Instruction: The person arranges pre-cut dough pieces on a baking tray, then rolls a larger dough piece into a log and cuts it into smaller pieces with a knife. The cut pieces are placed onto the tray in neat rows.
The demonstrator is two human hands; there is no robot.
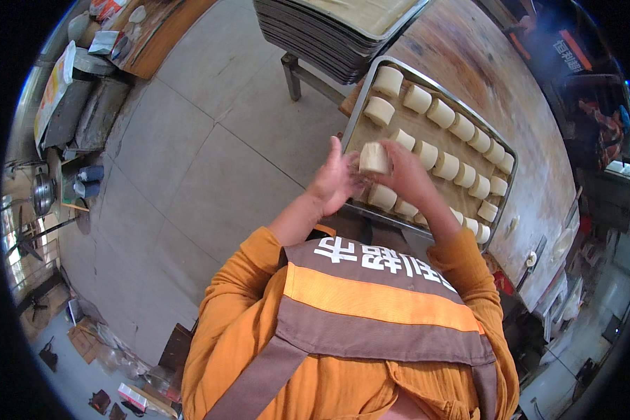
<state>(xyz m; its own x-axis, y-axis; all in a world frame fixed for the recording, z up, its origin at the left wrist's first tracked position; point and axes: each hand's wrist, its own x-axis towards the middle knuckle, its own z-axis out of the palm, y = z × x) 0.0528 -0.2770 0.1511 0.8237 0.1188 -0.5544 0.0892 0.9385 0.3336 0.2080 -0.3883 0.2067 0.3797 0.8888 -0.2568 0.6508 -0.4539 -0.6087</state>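
Over the near left part of a metal baking tray (358, 113), my right hand (405, 170) grips a pale cylindrical dough piece (374, 157) between thumb and fingers. My left hand (332, 176) is just left of that piece, its thumb raised and its fingers apart and blurred; whether the fingertips touch the dough I cannot tell. Several more cut dough pieces (447, 166) stand in three rough rows on the brown liner (420, 134) of the tray. My hands and right forearm hide part of the nearest row.
A tall stack of trays (315, 44) rises beyond, on a metal-legged stand (291, 79). To the right runs a floured wooden table (467, 58), with a knife-like tool (531, 262) near its front. Another person (562, 50) is at the far right. Tiled floor (189, 136) lies at left.
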